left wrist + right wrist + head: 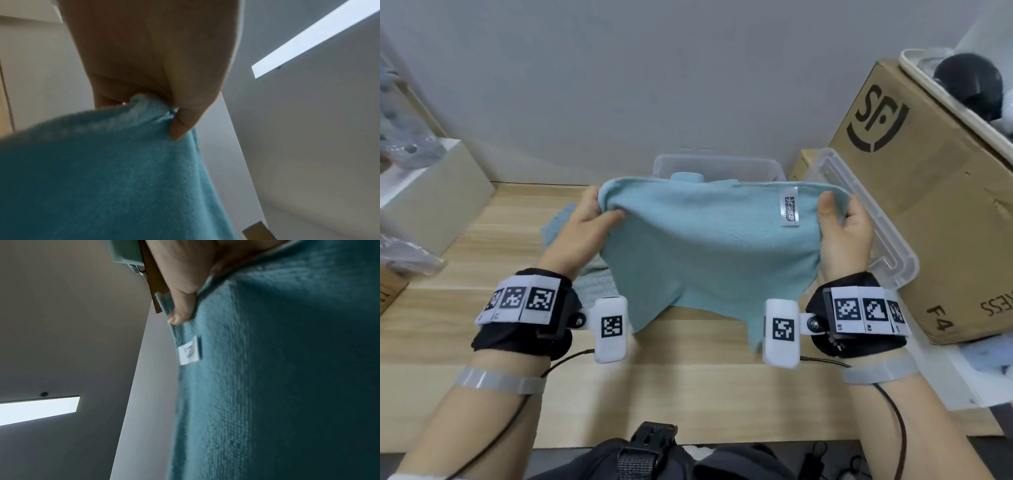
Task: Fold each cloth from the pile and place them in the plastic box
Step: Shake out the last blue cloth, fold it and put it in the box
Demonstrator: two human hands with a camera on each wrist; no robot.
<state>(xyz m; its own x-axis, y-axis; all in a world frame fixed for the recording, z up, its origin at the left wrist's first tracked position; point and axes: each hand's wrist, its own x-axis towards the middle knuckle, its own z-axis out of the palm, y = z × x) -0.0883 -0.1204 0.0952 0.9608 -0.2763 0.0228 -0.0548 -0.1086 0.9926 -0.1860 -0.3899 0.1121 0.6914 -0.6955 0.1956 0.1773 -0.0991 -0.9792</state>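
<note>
While both hands are pinching its top corners, left hand (pixel 585 219) and right hand (pixel 840 228) are holding the teal cloth (pixel 705 246) spread above the bench (pixel 688 394), readying a fold; the plastic box (pixel 717 168) is waiting at the bench's far edge.

Soft, even indoor light, dimmer in the wrist views.
Lit from a ceiling light panel (pixel 37 410), glaring white in both wrist views; faint shadows on the counter (pixel 688 383); cloth (pixel 102 170) blurred close to the lens; head view bent at the edges, far-left corner smeared.
</note>
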